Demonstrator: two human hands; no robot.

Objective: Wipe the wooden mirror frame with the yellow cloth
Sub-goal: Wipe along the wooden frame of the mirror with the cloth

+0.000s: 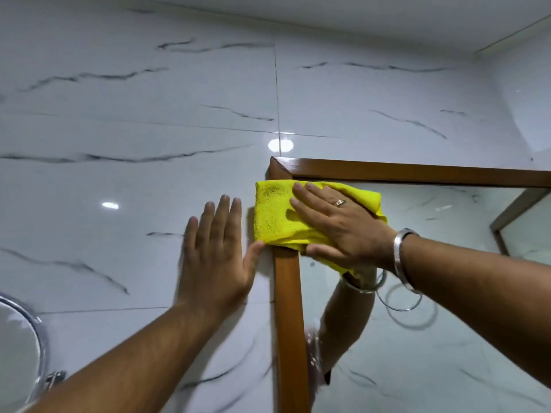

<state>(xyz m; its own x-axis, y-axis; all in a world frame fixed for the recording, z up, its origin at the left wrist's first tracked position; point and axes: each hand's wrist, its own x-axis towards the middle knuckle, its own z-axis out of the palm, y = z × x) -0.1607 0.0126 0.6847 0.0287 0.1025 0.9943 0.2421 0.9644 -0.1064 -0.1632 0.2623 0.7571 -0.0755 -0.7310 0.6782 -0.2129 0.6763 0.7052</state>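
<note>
Head view: yellow cloth (277, 213) on wooden mirror frame (290, 323)

Both bare forearms reach up and forward, the left from the lower left and the right from the lower right. The left hand (216, 251) is laid flat with the palm forward, four fingers together and pointing up, thumb spread out to the right. The right hand (340, 225) is likewise flat and spread, palm pressed forward, its fingers pointing up and to the left and its thumb stretched below; it wears a ring on one finger and a metal bangle at the wrist.
</note>
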